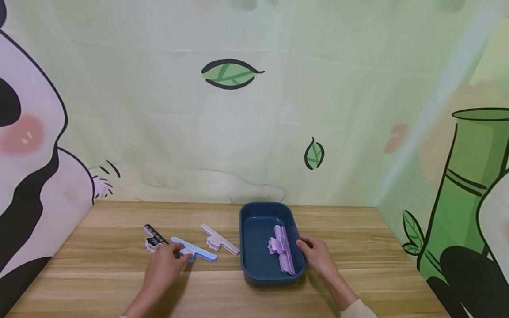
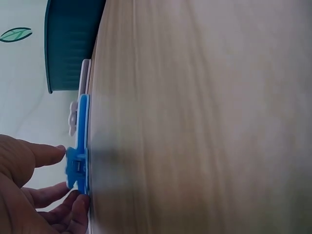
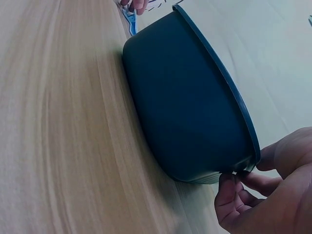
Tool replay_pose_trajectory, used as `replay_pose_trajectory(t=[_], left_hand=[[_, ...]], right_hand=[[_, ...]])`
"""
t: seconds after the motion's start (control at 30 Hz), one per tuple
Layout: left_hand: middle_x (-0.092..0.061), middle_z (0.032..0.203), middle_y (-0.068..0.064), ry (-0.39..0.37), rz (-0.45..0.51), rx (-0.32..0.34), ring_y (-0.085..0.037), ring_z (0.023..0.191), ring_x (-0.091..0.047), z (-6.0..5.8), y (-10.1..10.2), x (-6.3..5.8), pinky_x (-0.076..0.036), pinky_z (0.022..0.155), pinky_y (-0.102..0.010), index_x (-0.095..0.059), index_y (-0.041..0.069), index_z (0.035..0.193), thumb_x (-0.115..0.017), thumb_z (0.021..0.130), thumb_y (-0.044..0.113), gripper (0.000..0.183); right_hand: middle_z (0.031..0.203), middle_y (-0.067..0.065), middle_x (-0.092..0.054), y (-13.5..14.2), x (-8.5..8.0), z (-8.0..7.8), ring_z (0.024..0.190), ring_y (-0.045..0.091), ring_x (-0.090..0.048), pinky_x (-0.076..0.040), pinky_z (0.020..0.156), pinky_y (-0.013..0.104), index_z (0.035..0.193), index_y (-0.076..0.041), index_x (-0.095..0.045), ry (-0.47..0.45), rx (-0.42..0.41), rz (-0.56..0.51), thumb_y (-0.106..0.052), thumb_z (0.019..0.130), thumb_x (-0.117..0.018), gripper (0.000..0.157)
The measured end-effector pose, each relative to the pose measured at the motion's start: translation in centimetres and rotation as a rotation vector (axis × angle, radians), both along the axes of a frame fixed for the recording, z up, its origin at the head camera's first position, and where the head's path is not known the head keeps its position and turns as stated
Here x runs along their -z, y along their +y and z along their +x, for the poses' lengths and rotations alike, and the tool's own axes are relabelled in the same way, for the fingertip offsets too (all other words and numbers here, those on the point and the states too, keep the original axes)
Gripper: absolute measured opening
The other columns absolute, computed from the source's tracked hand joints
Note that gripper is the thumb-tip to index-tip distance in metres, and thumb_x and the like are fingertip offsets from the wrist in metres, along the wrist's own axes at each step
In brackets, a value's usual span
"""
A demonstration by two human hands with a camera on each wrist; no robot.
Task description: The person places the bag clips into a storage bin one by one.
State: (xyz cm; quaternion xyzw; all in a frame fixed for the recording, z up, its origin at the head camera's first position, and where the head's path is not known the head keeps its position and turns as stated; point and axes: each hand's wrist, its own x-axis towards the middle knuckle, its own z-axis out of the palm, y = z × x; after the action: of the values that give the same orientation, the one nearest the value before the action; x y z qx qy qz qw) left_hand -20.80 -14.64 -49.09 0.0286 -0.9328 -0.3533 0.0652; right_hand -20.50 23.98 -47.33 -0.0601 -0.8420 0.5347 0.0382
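Note:
My left hand (image 1: pixel 165 267) reaches over a blue clip (image 1: pixel 204 254) lying flat on the table. Thumb and fingers are spread on either side of the flower-shaped handle, their tips right at its edges. A black-and-white clip (image 1: pixel 156 235) lies just behind this hand, partly covered by it. To the right, a pale pink clip (image 1: pixel 220 240) lies beside a dark blue plastic bin (image 1: pixel 252 279). Inside the bin, purple clips (image 1: pixel 287 251) lie together against the right side. With thumb and curled fingers my right hand (image 1: pixel 318 256) grips the bin's right rim.
The wooden tabletop (image 1: pixel 358 238) ends at a cloth backdrop (image 1: pixel 159 110) printed with a panda, leaves and bamboo. The bin's tall side wall (image 3: pixel 185 107) stands between the right hand and the loose clips.

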Motion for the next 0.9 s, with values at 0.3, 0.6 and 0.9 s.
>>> replay_pose_trajectory(t=[0.3,0.6,0.9], left_hand=[[-0.069,0.114,-0.03,-0.007,-0.057,-0.034,-0.041,0.097,-0.065,0.0,0.6,0.2,-0.053,0.07,-0.055,-0.071,-0.005,0.122,-0.085,0.083,0.027,0.052],[-0.069,0.115,-0.031,-0.01,-0.078,-0.043,-0.042,0.096,-0.067,0.0,1.1,0.0,-0.053,0.069,-0.054,-0.07,-0.006,0.121,-0.088,0.081,0.027,0.055],[-0.069,0.114,-0.031,-0.008,-0.081,-0.053,-0.038,0.091,-0.067,-0.1,1.1,0.2,-0.052,0.066,-0.052,-0.07,-0.007,0.12,-0.091,0.077,0.028,0.059]], right_hand=[[0.122,0.023,-0.068,0.0,0.0,0.1,0.106,0.03,-0.064,-0.053,0.093,0.045,0.128,0.01,-0.065,0.003,-0.001,-0.016,-0.009,0.105,-0.056,0.032],[0.124,0.025,-0.067,0.0,0.0,0.1,0.108,0.031,-0.064,-0.053,0.095,0.046,0.129,0.012,-0.064,0.008,0.001,-0.018,-0.009,0.105,-0.056,0.032],[0.125,0.025,-0.066,0.0,0.0,0.0,0.109,0.031,-0.063,-0.053,0.095,0.046,0.13,0.012,-0.064,0.004,0.002,-0.022,-0.009,0.106,-0.056,0.033]])
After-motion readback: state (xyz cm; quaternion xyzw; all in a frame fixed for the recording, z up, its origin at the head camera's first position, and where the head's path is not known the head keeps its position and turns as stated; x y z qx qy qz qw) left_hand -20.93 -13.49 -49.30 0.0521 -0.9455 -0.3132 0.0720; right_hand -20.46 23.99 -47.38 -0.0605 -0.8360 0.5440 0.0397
